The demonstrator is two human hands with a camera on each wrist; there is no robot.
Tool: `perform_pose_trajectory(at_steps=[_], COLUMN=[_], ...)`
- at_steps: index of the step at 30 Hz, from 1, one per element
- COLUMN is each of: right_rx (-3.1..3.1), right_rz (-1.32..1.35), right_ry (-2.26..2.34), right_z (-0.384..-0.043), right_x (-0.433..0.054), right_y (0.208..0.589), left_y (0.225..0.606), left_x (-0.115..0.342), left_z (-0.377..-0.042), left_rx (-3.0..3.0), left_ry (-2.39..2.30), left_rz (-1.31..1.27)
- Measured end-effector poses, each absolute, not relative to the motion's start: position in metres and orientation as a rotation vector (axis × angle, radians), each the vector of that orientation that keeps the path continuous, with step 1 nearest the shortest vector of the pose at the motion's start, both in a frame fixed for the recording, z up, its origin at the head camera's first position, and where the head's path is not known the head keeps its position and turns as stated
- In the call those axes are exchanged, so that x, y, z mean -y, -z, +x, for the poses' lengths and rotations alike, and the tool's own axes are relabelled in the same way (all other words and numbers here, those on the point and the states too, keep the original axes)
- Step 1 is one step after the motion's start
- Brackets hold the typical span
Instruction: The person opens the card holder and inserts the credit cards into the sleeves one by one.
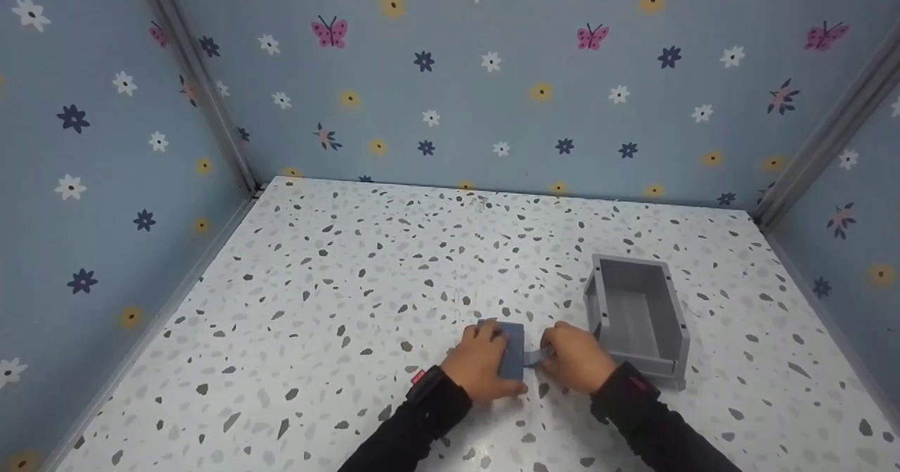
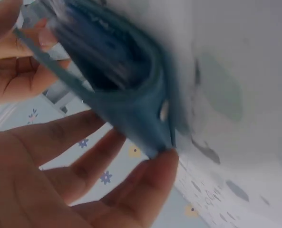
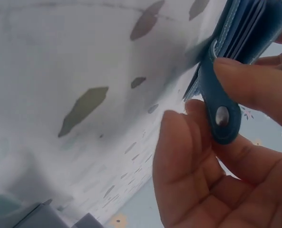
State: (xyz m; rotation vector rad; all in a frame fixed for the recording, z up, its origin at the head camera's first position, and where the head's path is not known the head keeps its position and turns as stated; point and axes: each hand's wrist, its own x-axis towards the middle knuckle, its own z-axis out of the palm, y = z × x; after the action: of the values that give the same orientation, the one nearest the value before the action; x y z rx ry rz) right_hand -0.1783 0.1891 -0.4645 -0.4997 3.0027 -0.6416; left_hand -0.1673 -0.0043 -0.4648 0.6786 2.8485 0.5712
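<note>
A blue card holder [image 1: 515, 349] with stitched edges lies on the table between both hands. My left hand [image 1: 479, 366] holds it from the left, the fingers across its cover and the thumb near its front edge. In the left wrist view its cover stands partly apart from the clear card sleeves [image 2: 100, 50] inside. From the right, my right hand [image 1: 575, 359] pinches the card holder's strap [image 3: 216, 90], which sticks out from its side. A round metal snap [image 3: 221, 116] shows on the strap's rounded end.
A grey plastic bin [image 1: 676, 310] stands on the table just right of my right hand. Speckled white tabletop [image 1: 351, 261] spreads left and behind the card holder. Blue flowered panels [image 1: 450, 78] enclose the back and both sides.
</note>
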Motion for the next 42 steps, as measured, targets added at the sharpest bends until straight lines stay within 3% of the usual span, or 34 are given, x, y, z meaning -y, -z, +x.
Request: perform_pose_trajectory(at_steps=[11,30,42], right_rx=[-2.962,-2.797,-2.766], right_rz=[-0.552,-0.629,-0.527], right_ry=[0.774,0.894,0.92], right_z=[-0.187,-0.197,-0.204], right_x=[-0.184,-0.164,-0.163], right_y=[0.461,0.467,0.468], left_y=[0.466,0.472,0.472], left_x=[0.019,0.015,0.014], left_z=[-0.172,-0.172,-0.173], left_rx=[-2.784,-2.895,-2.896], left_ry=[-0.741,-0.63,-0.623], left_rz=[0.632,0.663,0.652])
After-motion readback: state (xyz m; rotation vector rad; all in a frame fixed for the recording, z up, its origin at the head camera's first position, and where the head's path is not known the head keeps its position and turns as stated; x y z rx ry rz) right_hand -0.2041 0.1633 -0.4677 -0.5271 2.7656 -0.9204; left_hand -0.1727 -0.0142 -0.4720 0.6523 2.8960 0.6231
